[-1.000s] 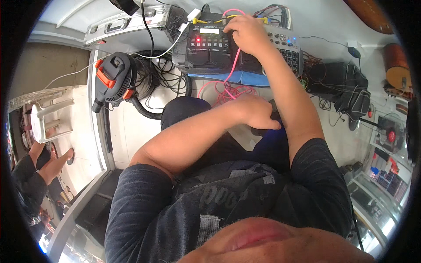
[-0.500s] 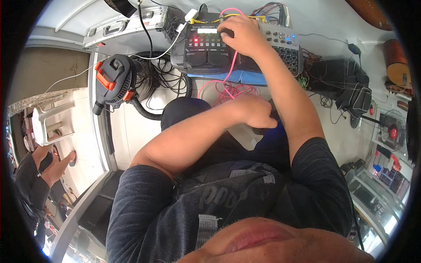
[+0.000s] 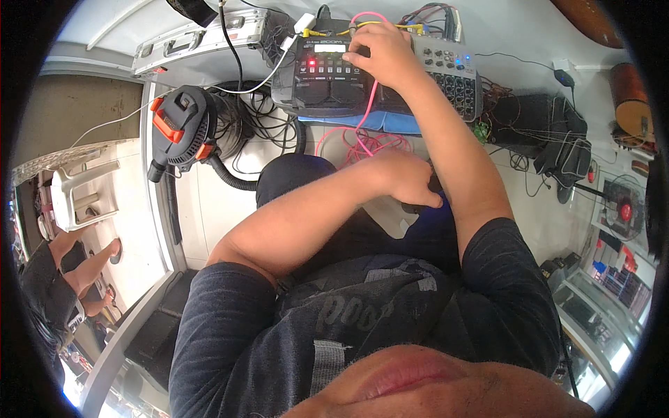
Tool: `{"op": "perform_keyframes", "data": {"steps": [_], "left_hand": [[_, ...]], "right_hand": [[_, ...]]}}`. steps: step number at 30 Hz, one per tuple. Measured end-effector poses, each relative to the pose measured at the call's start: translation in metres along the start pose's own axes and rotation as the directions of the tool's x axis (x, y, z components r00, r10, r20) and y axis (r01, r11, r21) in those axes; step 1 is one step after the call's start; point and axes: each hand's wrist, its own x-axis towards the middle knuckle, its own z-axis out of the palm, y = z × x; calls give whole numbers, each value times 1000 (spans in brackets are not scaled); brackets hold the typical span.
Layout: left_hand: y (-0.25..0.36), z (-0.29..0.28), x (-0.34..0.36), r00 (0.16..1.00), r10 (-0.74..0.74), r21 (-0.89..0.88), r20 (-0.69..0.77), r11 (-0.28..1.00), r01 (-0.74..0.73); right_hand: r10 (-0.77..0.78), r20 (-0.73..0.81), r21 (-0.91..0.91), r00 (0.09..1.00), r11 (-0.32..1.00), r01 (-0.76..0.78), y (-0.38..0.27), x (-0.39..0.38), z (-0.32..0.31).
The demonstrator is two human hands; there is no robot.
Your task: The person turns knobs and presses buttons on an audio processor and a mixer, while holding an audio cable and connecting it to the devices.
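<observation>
My right hand (image 3: 382, 54) is over a black multi-effects pedal (image 3: 327, 90), fingers bent at its upper right corner, by a small lit display and a row of buttons; what they pinch is hidden. A pink cable (image 3: 369, 99) runs from behind that hand down to a loose coil. A grey mixer (image 3: 446, 59) sits beside the pedal. My left hand (image 3: 416, 182) is low near my lap, beneath my right forearm, curled at a dark object that I cannot make out.
A black-and-orange vacuum (image 3: 180, 129) with a hose and tangled black cables stands left. Behind are an aluminium case (image 3: 209, 38) and blue padding (image 3: 391, 122). Dark bags (image 3: 561, 132) and a fan (image 3: 620, 209) are right. Another person's legs (image 3: 94, 265) show beside a white stool (image 3: 80, 181).
My right hand has shifted slightly left on the pedal, its thumb lower near the buttons. My left hand is almost unchanged. The other person has moved a little at the left.
</observation>
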Motion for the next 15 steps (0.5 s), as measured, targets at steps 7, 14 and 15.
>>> {"op": "perform_keyframes", "data": {"steps": [7, 14, 15], "left_hand": [[0, -1, -1, 1000, 10, -3, 1, 1000, -10], [1, -1, 0, 999, -6, -59, -32, 998, 4], [1, 0, 1, 999, -11, -56, -35, 998, 9]], "right_hand": [[-54, -28, 27, 998, 998, 55, 5, -1, 8], [-17, -94, 76, 995, 997, 25, 8, 0, 12], [-41, -58, 86, 998, 995, 46, 10, -1, 11]]}}
